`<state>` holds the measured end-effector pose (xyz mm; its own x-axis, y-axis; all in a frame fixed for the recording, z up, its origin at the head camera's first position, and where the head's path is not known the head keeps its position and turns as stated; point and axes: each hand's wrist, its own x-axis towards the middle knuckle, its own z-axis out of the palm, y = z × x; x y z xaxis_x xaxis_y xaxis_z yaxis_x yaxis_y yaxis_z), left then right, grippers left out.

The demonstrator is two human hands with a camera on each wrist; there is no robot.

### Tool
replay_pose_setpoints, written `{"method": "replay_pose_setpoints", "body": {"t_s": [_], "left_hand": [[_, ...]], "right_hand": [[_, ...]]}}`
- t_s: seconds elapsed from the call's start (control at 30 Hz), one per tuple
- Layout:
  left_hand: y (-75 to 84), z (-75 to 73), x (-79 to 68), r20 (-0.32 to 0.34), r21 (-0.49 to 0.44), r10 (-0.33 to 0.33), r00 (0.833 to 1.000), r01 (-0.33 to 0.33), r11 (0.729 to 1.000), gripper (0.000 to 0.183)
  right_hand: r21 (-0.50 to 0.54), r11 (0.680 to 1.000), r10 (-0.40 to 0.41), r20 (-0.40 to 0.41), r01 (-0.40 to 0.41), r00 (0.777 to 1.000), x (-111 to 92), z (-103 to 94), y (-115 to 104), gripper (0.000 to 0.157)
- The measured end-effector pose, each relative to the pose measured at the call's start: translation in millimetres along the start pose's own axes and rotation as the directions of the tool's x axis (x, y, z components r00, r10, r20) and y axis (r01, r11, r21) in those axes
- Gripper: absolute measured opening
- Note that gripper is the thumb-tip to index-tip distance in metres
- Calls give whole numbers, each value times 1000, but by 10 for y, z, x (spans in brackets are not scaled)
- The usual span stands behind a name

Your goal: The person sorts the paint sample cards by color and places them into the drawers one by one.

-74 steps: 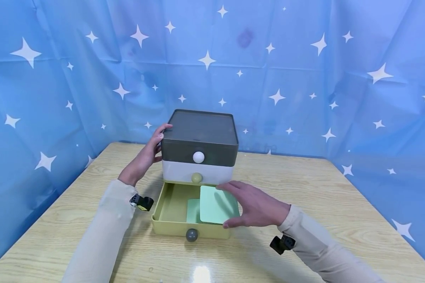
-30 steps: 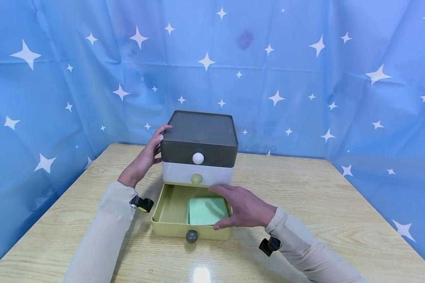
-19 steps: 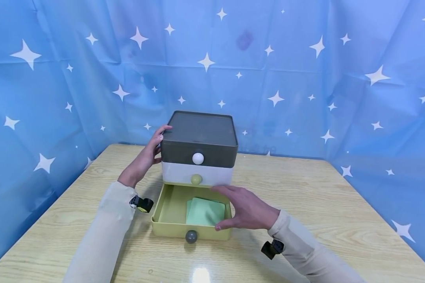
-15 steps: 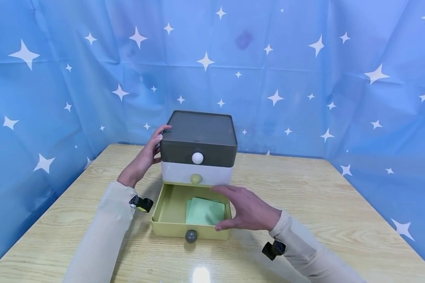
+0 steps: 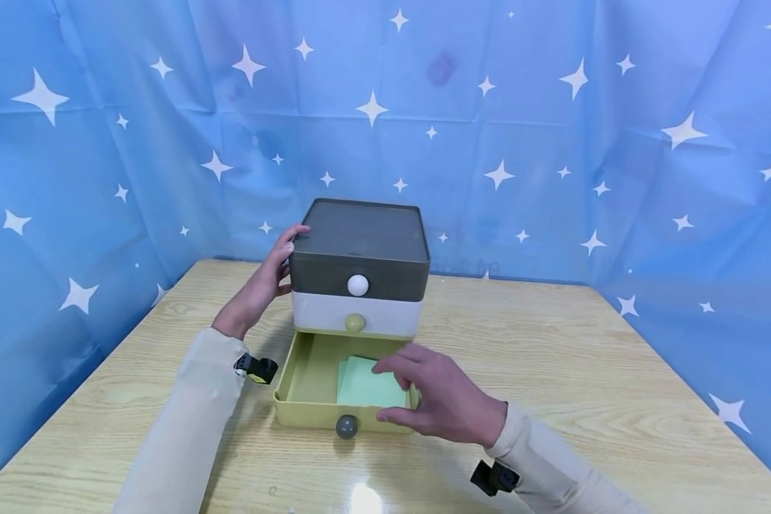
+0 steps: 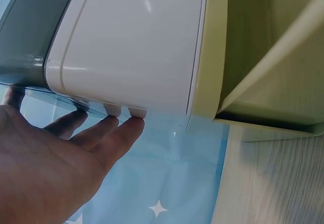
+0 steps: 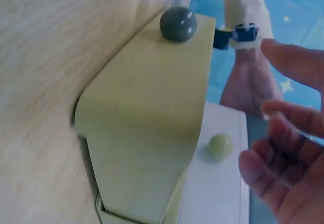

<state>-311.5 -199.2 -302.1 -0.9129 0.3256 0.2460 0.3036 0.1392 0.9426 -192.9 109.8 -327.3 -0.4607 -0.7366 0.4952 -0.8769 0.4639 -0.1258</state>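
Note:
A small stacked drawer unit (image 5: 363,232) has a dark grey top tier, a white middle tier (image 5: 321,312) and a yellow-green bottom drawer (image 5: 311,411) pulled out. Thin mint-green square sheets (image 5: 368,384) lie overlapping in that drawer, toward its right side. My left hand (image 5: 255,291) rests against the unit's left side; in the left wrist view its fingertips touch the white and grey walls. Over the drawer's right front corner hovers my right hand (image 5: 438,394), fingers loosely bent and thumb apart, with nothing between them. It covers part of the sheets.
The drawer's grey round knob (image 5: 347,427) points toward me, with a white knob (image 5: 358,285) and a green knob (image 5: 355,323) above it. Everything stands on a wooden table (image 5: 552,371). A blue star-patterned curtain (image 5: 462,93) hangs behind and at the sides.
The green sheet that my right hand held at first now lies in the drawer on the other one. My right hand has let go and drawn slightly back and toward me. The left hand stays put.

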Motion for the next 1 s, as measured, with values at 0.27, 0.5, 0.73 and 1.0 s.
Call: {"method": "replay_pose_setpoints", "body": {"t_s": [0.27,0.5,0.73,1.0], "left_hand": [[4,-4,-2,-3,-2,8,1000,-8,1000,50],[4,-11,-4,0,-3,2,1000,-2,1000,51],[12,-27,-8,-3,9,14,1000,-14,1000,52],[6,0,-4,3,-1,14,1000,-14,1000,52]], "right_hand": [[-116,985,-113,114,126,987,11,178,-173,42],[-166,974,-119,218,157,969,29,365,-242,32],[-377,901,-158,173,214,972,83,494,-304,28],[-473,854,-160,154,215,975,112,526,-336,25]]}}
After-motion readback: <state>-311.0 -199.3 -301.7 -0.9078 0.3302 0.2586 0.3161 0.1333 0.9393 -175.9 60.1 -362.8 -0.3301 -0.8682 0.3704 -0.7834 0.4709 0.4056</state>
